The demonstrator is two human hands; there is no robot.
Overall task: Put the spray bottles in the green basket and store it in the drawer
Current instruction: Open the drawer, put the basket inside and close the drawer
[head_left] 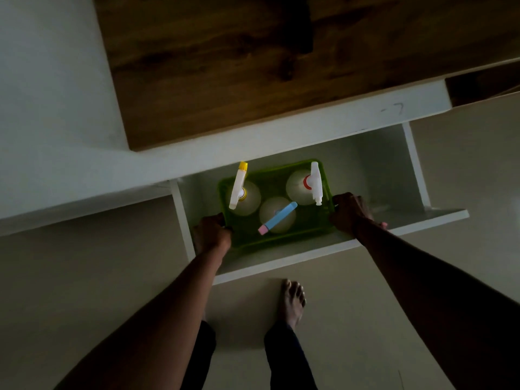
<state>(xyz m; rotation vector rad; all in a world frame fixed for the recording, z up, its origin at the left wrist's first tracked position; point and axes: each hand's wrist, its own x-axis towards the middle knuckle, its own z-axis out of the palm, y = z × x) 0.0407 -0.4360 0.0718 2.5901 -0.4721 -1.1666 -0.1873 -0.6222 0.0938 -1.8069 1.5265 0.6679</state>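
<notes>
Three spray bottles stand upright in the green basket, as the head camera shows from above: one with a yellow nozzle at the left, one with a red collar at the right, and one with a blue and pink trigger head in the middle toward the near side. So the loading part of the task looks done, and no other bottle shows outside the basket. The basket sits within the opening of the pulled-out white drawer, toward its left part, below the wooden top of the unit. Whether it already rests on the drawer floor or hangs just above it cannot be told in this dim light. The left hand is curled around the basket's left rim, and the right hand is closed on the right rim, fingers wrapped over the edge. By my judgement what is left is to let go, draw both hands out and push the drawer shut. A bare foot stands on the floor just before the drawer front.
</notes>
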